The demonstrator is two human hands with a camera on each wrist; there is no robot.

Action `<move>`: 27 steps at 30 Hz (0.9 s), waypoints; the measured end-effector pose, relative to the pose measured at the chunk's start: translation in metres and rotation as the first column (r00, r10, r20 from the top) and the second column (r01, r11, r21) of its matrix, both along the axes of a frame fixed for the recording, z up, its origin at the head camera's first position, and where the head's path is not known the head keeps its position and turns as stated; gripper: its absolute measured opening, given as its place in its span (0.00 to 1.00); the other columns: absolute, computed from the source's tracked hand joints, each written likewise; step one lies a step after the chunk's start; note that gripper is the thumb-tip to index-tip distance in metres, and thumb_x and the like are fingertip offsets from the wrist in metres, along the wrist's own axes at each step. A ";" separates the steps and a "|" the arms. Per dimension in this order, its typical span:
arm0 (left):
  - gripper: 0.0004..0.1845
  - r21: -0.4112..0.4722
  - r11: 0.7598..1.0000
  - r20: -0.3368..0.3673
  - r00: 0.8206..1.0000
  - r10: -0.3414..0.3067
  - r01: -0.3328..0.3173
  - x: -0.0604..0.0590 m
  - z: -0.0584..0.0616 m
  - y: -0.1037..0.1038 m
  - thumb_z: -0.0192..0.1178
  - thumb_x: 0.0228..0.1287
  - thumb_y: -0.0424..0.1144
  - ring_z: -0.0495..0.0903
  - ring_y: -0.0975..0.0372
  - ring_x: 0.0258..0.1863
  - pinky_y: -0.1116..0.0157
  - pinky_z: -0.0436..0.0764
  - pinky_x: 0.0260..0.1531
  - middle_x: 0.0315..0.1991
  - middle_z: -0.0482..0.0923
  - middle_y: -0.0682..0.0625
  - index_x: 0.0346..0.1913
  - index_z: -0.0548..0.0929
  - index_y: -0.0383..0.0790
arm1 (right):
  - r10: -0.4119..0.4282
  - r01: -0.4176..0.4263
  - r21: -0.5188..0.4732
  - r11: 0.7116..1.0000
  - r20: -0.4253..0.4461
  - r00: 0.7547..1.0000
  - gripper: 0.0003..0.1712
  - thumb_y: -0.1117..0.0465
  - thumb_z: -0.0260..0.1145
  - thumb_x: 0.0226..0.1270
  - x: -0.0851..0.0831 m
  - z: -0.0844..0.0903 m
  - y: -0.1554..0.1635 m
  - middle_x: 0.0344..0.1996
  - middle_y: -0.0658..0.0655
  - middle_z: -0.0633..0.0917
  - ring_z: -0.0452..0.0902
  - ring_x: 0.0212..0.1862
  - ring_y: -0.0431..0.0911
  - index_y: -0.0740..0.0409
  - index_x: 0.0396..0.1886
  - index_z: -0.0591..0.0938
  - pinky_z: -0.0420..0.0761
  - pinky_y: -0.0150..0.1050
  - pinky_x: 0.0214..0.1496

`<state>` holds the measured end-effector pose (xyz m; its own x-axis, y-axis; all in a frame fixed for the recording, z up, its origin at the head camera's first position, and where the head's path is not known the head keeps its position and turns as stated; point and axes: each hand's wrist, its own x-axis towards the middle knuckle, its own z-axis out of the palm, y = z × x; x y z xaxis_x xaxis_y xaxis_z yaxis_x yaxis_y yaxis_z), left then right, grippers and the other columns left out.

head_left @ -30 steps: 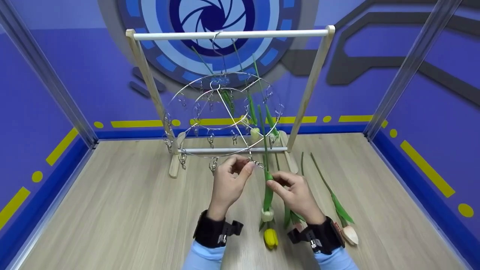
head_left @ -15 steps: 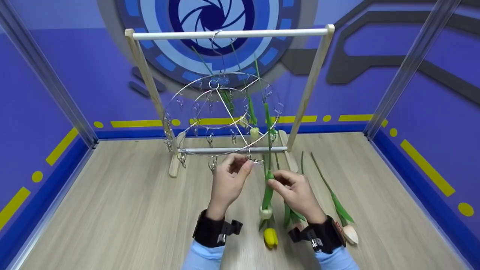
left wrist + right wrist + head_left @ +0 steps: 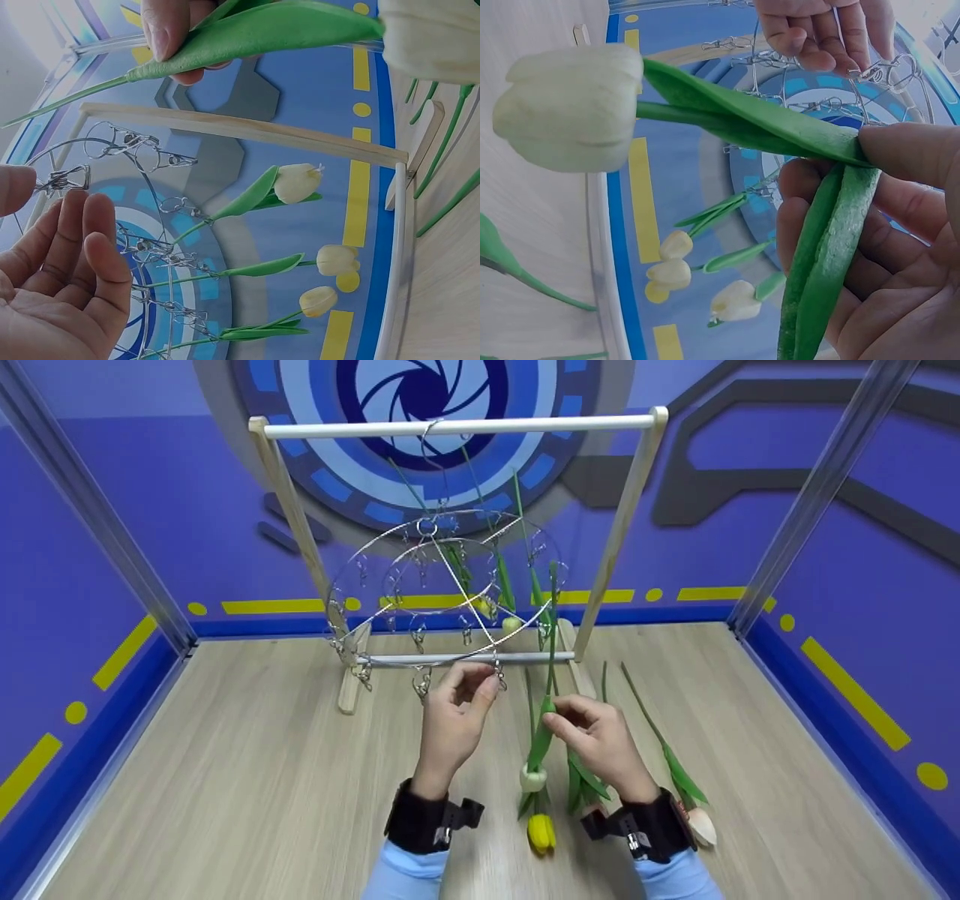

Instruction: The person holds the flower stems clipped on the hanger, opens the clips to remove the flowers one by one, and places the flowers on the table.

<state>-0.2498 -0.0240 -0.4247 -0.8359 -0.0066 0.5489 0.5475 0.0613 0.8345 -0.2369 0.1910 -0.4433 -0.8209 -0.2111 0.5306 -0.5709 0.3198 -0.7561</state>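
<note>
Steel hanger: a round wire clip hanger hung by its hook from the top bar of a wooden rack, tilted toward the person.
Left hand: the left hand pinched one small clip on the hanger's near rim between thumb and forefinger; the other fingers lay loosely curled.
Right hand: the right hand gripped a white tulip by its stem and leaf, bloom down, stem tip up near the rim just right of the pinched clip.
Already hung: three pale tulips dangled bloom down from clips on the far side.
Table: a yellow tulip and a pink tulip lay on the wooden tabletop near the wrists.
</note>
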 end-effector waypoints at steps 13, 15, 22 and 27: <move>0.08 -0.058 0.998 0.031 0.999 0.030 -0.028 0.001 0.001 -0.004 0.62 0.74 0.36 0.82 0.59 0.38 0.67 0.80 0.40 0.41 0.86 0.45 0.49 0.84 0.35 | -0.011 0.011 -0.027 1.000 0.003 1.000 0.04 0.70 0.68 0.71 -0.002 0.001 0.008 0.27 0.51 0.85 0.76 0.28 0.38 0.58 0.38 0.88 0.75 0.30 0.31; 0.08 -0.073 0.997 0.038 0.999 0.035 -0.032 0.001 0.001 -0.004 0.62 0.74 0.36 0.83 0.59 0.38 0.67 0.80 0.40 0.41 0.86 0.46 0.49 0.85 0.35 | -0.009 0.009 -0.028 1.000 0.000 1.000 0.05 0.70 0.68 0.71 -0.002 0.002 0.008 0.27 0.52 0.85 0.77 0.28 0.38 0.58 0.38 0.87 0.75 0.30 0.31; 0.09 -0.134 0.990 0.046 0.998 0.051 -0.045 0.004 0.003 -0.007 0.63 0.73 0.37 0.81 0.59 0.38 0.67 0.80 0.39 0.42 0.86 0.47 0.50 0.86 0.37 | -0.029 0.029 -0.016 0.999 -0.008 1.000 0.03 0.71 0.68 0.70 -0.002 0.003 0.010 0.27 0.52 0.85 0.76 0.28 0.38 0.63 0.38 0.87 0.76 0.30 0.31; 0.10 -0.168 0.984 0.035 0.998 0.058 -0.052 0.007 0.003 -0.010 0.63 0.73 0.37 0.81 0.59 0.37 0.68 0.79 0.38 0.42 0.86 0.47 0.51 0.86 0.36 | -0.037 0.037 -0.031 0.999 0.001 0.999 0.04 0.72 0.68 0.69 -0.003 0.003 0.012 0.27 0.52 0.84 0.74 0.28 0.38 0.62 0.38 0.87 0.74 0.29 0.30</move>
<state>-0.2430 -0.0340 -0.4219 -0.8580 0.0358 0.5124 0.5060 0.2307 0.8311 -0.2396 0.2028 -0.4401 -0.8284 -0.1637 0.5357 -0.5584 0.3168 -0.7667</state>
